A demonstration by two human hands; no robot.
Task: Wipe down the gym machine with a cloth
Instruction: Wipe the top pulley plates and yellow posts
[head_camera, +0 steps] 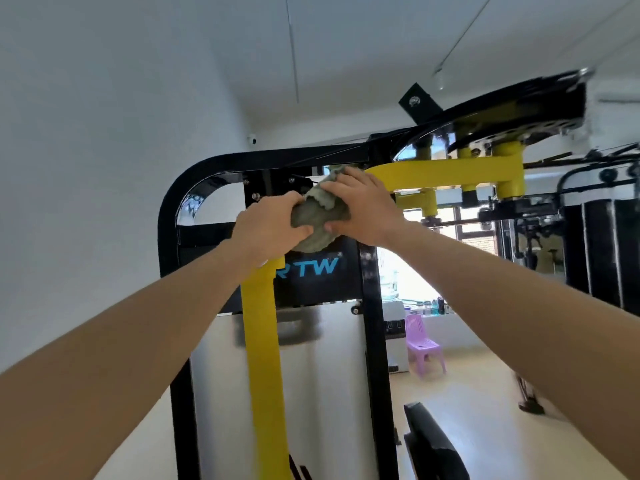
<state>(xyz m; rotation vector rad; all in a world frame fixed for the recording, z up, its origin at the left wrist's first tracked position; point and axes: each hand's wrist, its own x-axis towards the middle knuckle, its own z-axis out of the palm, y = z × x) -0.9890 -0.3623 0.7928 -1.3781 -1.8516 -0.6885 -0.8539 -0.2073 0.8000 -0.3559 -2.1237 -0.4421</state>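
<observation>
A crumpled grey-green cloth (317,216) is bunched between both hands at the upper bend of the gym machine's yellow arm (265,344). My left hand (270,225) grips the cloth's left side with curled fingers. My right hand (363,206) covers and grips the cloth's right side, thumb underneath. The machine has a black rounded frame (180,199), a black panel with blue letters (318,268), and a yellow horizontal bar (446,173) running right to a black pivot plate (519,102). Both forearms reach up from the bottom corners.
A white wall stands close on the left. A black padded seat (433,445) sits low right of the machine. A purple plastic chair (422,344) stands on the light floor beyond. More black gym equipment (595,237) fills the right side.
</observation>
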